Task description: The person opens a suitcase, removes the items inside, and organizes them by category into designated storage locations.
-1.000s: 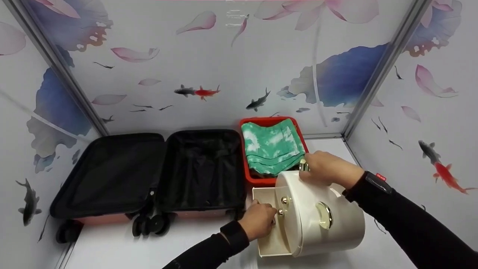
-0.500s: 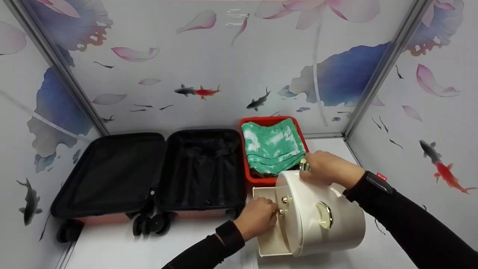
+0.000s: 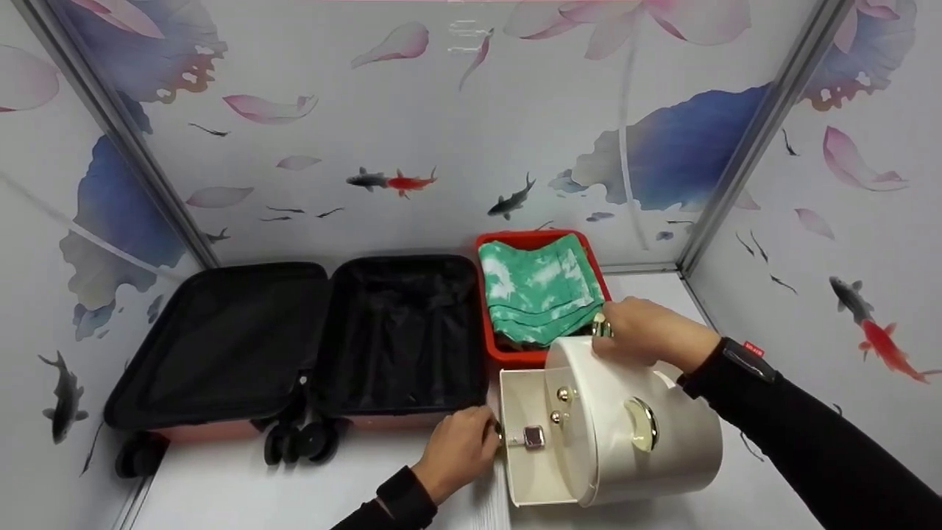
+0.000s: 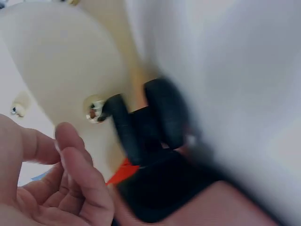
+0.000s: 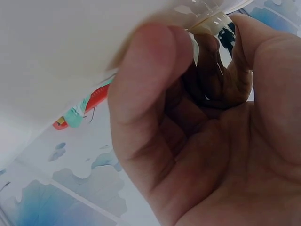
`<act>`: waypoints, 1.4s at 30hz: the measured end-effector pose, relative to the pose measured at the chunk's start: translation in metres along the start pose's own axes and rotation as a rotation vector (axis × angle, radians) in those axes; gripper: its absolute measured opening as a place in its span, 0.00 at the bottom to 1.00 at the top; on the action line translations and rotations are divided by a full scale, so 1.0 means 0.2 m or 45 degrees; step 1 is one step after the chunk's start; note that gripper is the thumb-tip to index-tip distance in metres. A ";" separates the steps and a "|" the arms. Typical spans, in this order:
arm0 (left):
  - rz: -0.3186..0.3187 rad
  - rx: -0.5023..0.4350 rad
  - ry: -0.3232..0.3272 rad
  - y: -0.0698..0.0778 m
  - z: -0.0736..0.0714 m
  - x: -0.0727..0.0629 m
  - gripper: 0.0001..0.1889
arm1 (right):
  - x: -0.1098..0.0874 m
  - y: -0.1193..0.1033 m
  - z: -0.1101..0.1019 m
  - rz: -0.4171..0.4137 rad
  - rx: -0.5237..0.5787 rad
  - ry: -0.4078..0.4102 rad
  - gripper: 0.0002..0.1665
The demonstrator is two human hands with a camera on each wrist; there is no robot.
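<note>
A cream storage box (image 3: pixel 666 442) with gold-trimmed handles stands at the right, its drawer (image 3: pixel 541 493) pulled out to the left. Inside the drawer lies a small piece with a dark reddish square face (image 3: pixel 534 437) and a thin silvery strip; its kind is unclear. My right hand (image 3: pixel 639 331) grips the gold-trimmed handle at the box's far side, fingers curled in the right wrist view. My left hand (image 3: pixel 458 450) is just outside the drawer front, fingers loosely bent. In the left wrist view a gold knob (image 4: pixel 95 111) shows beyond the fingertips, with nothing between them.
An open black-lined suitcase (image 3: pixel 401 335) with pink shell and black wheels (image 3: pixel 302 442) lies left of the box. Behind the box, a red basket (image 3: pixel 508 359) holds folded green-and-white cloth (image 3: pixel 541 291). Patterned walls enclose the white surface (image 3: pixel 243 486).
My left hand has come out of the drawer to the left, past its front. The small square-faced piece now shows in the drawer. My right hand and the box stay in place.
</note>
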State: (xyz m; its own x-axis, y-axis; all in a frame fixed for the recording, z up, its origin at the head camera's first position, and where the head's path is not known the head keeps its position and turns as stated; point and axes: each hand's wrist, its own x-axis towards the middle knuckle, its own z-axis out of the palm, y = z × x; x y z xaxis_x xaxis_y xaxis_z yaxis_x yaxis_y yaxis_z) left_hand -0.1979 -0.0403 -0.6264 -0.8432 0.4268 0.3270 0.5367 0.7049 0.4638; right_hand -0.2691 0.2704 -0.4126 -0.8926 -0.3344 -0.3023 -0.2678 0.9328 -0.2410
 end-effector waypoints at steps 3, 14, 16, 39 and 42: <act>0.005 -0.015 -0.064 -0.02 0.00 -0.02 0.02 | 0.00 0.00 0.00 0.005 0.009 0.001 0.17; 0.102 0.043 -0.101 -0.01 0.02 -0.01 0.07 | 0.00 0.00 0.01 -0.002 -0.034 0.030 0.16; 0.101 0.058 -0.098 -0.01 0.03 -0.01 0.05 | 0.00 -0.01 0.01 -0.002 -0.045 0.029 0.17; 0.177 0.136 -0.164 0.08 0.14 0.07 0.02 | 0.00 -0.01 0.02 -0.021 -0.065 0.065 0.17; 0.173 0.142 -0.154 0.10 0.16 0.08 0.02 | 0.00 -0.01 0.02 -0.007 -0.061 0.063 0.16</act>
State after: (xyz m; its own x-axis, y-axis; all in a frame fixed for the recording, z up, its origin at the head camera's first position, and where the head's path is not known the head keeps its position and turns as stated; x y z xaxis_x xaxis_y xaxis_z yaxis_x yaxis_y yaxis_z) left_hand -0.2021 -0.0005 -0.6375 -0.7648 0.5822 0.2760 0.6443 0.6918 0.3261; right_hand -0.2671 0.2671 -0.4156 -0.9078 -0.3332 -0.2546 -0.2885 0.9369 -0.1975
